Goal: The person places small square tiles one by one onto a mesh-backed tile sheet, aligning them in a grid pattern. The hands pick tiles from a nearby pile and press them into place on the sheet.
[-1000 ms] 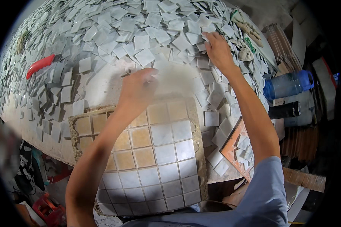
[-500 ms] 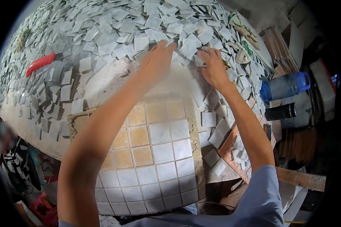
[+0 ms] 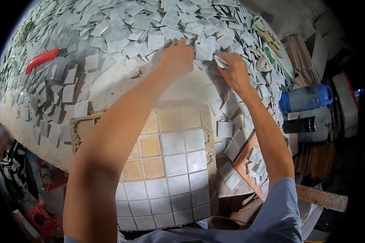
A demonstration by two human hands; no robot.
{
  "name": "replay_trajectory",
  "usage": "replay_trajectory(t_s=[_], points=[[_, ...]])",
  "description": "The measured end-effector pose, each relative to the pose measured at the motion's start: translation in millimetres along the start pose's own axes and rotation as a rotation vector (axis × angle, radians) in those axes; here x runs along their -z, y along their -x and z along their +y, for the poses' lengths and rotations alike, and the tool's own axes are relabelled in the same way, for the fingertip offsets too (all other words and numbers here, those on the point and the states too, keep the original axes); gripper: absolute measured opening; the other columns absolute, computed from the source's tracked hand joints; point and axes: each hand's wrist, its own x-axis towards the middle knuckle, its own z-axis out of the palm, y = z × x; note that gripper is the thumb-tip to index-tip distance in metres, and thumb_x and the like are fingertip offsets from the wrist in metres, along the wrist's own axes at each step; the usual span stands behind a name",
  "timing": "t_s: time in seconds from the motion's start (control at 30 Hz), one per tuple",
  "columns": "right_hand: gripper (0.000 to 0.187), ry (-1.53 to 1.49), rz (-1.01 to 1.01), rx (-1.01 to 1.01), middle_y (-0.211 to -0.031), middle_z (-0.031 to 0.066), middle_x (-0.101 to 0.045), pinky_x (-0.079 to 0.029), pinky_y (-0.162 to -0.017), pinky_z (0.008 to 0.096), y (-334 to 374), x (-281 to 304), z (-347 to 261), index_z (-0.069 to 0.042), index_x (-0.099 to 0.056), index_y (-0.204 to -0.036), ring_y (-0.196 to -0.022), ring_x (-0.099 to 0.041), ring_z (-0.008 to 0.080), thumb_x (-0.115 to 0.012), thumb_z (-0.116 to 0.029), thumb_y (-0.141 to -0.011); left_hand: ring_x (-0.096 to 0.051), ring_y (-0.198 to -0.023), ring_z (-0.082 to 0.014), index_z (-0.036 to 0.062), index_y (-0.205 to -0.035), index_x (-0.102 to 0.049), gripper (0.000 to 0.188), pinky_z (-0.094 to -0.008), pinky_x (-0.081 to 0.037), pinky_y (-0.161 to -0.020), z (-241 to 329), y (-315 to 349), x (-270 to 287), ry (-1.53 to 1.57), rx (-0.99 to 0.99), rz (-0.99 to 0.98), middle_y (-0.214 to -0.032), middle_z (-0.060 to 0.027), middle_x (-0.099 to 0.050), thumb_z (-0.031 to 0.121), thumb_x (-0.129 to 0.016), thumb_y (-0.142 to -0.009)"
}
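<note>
My right hand (image 3: 236, 72) is closed around a few small square marble-like tiles (image 3: 220, 62), which stand edge-on between thumb and fingers. To its left, my left hand (image 3: 177, 55) reaches to the near edge of a big heap of loose tiles (image 3: 141, 21). Its fingers are curled down, and what they grip, if anything, is hidden. Below my hands lies a gridded square frame (image 3: 212, 178) with a rough rim. White tiles (image 3: 178, 183) fill its near rows and right side, while yellowish squares (image 3: 153, 167) show further up and left. My left forearm covers the frame's left part.
A red-handled tool (image 3: 41, 59) lies on the heap at left. Right of my right arm are a reddish board (image 3: 247, 158) with tile pieces, a blue jug (image 3: 302, 99) and a black bottle (image 3: 300, 125). A work glove (image 3: 270, 42) rests at the heap's right edge.
My right hand has drawn slightly right and down, turning the tiles edge-on. My left hand has shifted a little right, its fingers more curled. The whole view has shifted slightly.
</note>
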Motion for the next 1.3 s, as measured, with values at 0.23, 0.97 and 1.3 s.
replay_trajectory(t_s=[0.23,0.97,1.3], points=[[0.037,-0.22,0.001,-0.379,-0.104,0.0155,-0.077,-0.058,-0.076,0.0358,10.2,21.8,-38.6,-0.003,-0.073,-0.122,-0.077,-0.072,0.0235,-0.078,-0.01,-0.086,-0.063,-0.119,-0.0364,0.0072,-0.139,-0.057,0.061,-0.0465,-0.055,-0.096,8.4,21.8,3.4,-0.012,-0.113,0.164,-0.125,-0.015,-0.06,0.024,-0.08,-0.084],[0.016,-1.506,0.219,-1.145,-0.113,0.0197,-0.071,-0.068,-0.084,0.0412,63.6,61.7,-72.9,0.011,-0.063,-0.108,-0.098,-0.074,0.032,-0.067,0.001,-0.096,-0.071,-0.095,-0.0278,0.0099,-0.114,-0.072,0.035,-0.0393,-0.055,-0.083,31.2,33.5,3.8,0.406,-0.156,-0.068,-0.098,-0.0125,-0.073,0.017,-0.082,-0.081],[0.023,-1.428,-0.399,-1.089,-0.094,0.0193,-0.075,-0.06,-0.06,0.0314,88.9,120.2,-166.3,0.011,-0.067,-0.108,-0.075,-0.076,0.0279,-0.071,-0.006,-0.093,-0.063,-0.084,-0.0129,-0.0035,-0.112,-0.069,0.028,-0.0289,-0.049,-0.068,3.3,219.6,123.4,1.106,0.442,-0.165,-0.092,-0.005,-0.069,0.013,-0.075,-0.09]])
